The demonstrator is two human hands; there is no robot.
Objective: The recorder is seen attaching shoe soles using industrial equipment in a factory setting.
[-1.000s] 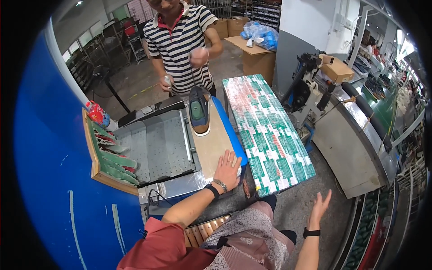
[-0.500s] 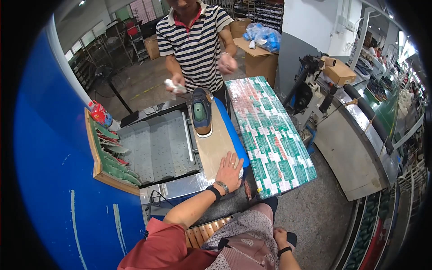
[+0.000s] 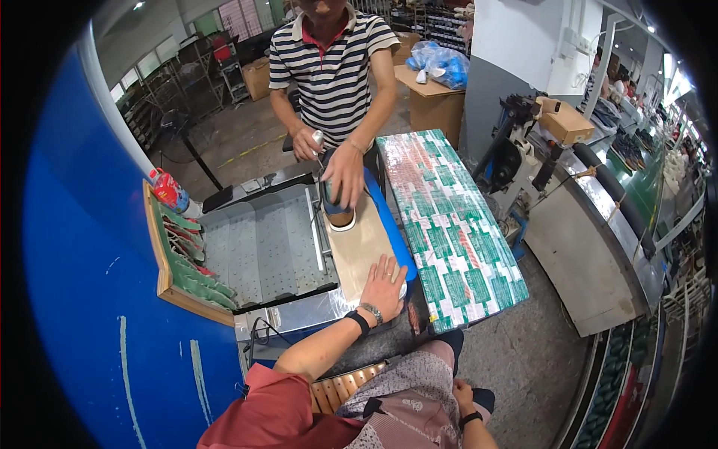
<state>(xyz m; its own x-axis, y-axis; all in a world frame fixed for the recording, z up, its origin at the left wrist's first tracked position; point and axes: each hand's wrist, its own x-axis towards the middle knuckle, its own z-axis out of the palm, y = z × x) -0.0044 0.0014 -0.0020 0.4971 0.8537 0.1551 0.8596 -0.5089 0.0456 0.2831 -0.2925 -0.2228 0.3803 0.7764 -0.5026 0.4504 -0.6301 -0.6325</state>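
The left hand [image 3: 385,290] lies flat, fingers spread, on one flat tan board [image 3: 357,254]; the right hand [image 3: 464,396] (loosely curled, contents hidden) hangs lower. One dark, brown-heeled shoe [image 3: 342,218] stands farther up the board, now beneath a co-worker's hand [image 3: 344,173], previously clear.

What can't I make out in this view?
In the head view:
Top of the co-worker: cut off by the upper edge.
Middle of the shoe: covered by the co-worker's left hand.
Whether the right hand holds anything: its curled shape hides the palm.
Details of the distant shoes: too small.
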